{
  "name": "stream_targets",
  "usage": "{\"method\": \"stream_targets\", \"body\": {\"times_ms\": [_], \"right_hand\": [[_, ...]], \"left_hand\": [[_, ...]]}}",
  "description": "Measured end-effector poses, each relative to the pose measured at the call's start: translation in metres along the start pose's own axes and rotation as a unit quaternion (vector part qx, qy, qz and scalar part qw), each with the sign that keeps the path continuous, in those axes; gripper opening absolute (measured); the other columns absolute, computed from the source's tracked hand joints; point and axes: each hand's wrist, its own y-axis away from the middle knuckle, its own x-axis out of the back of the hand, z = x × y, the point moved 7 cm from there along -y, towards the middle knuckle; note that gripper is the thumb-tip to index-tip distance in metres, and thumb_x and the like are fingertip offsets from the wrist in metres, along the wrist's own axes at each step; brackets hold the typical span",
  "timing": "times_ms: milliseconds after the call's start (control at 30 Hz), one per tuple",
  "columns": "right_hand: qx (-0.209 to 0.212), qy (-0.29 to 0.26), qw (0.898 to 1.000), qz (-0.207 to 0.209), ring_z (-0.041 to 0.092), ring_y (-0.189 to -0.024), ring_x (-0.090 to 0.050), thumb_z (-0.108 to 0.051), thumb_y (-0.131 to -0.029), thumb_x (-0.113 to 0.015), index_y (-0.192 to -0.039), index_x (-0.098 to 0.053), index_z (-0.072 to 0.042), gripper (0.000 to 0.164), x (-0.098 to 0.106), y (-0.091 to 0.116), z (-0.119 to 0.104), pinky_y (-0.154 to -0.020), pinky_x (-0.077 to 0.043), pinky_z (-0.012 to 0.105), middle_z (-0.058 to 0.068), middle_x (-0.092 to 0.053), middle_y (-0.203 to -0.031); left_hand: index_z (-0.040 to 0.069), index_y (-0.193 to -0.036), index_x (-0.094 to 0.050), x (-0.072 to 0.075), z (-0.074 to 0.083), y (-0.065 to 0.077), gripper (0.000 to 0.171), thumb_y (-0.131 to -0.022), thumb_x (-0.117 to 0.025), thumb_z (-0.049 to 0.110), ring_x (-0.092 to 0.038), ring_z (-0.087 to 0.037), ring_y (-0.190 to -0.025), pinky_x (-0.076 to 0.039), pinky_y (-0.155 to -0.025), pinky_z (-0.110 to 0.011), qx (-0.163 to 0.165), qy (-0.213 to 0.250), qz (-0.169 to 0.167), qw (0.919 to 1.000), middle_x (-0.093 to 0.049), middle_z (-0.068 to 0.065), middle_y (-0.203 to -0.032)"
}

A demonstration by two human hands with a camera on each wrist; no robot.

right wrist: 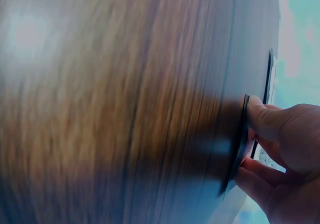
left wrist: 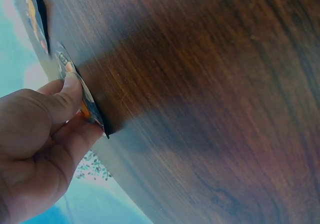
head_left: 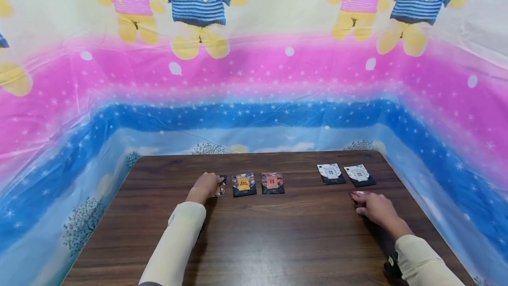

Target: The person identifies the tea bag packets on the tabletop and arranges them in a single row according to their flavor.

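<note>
My left hand (head_left: 203,187) is at the far left of the table, thumb and fingers gripping the edges of a small flat packet (head_left: 222,187) with a dark border and colourful print. In the left wrist view that packet (left wrist: 91,104) lies close over the wood. Just right of it are a packet with a yellow label (head_left: 244,183) and one with a pink label (head_left: 272,182). On the right, my right hand (head_left: 380,208) pinches a reddish packet (head_left: 354,193), mostly covered by the fingers. Its dark edge (right wrist: 240,151) shows in the right wrist view, near the tabletop.
Two white-and-black packets (head_left: 330,174) lie side by side at the back right, just beyond my right hand. The brown wooden table (head_left: 254,233) has its back edge behind the packets. A printed cloth (head_left: 254,116) with bears and snowflakes surrounds it.
</note>
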Motion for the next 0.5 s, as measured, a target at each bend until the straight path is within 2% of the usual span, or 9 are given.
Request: {"method": "stream_targets", "body": {"times_ms": [200, 500], "right_hand": [[0.004, 0.003, 1.000, -0.001, 0.047, -0.113, -0.065, -0.020, -0.085, -0.081, -0.130, -0.071, -0.009, 0.047, -0.003, -0.004, -0.013, -0.090, -0.051, 0.061, 0.021, -0.066, -0.134], [0.016, 0.009, 1.000, 0.006, 0.043, -0.108, -0.069, -0.024, -0.084, -0.082, -0.126, -0.074, -0.013, 0.044, -0.007, -0.012, -0.039, -0.087, -0.053, 0.058, 0.019, -0.069, -0.131]], "left_hand": [[0.010, -0.143, -0.059, 0.005, 0.003, 0.004, 0.051, -0.094, -0.073, 0.007, -0.064, -0.039, -0.119, -0.056, -0.096, -0.045, 0.000, -0.002, -0.003, 1.0000, -0.064, -0.019, -0.139], [0.011, -0.144, -0.058, 0.004, 0.003, 0.004, 0.052, -0.094, -0.072, 0.007, -0.066, -0.037, -0.115, -0.057, -0.085, -0.040, -0.003, -0.006, -0.006, 1.0000, -0.063, -0.020, -0.140]]}}
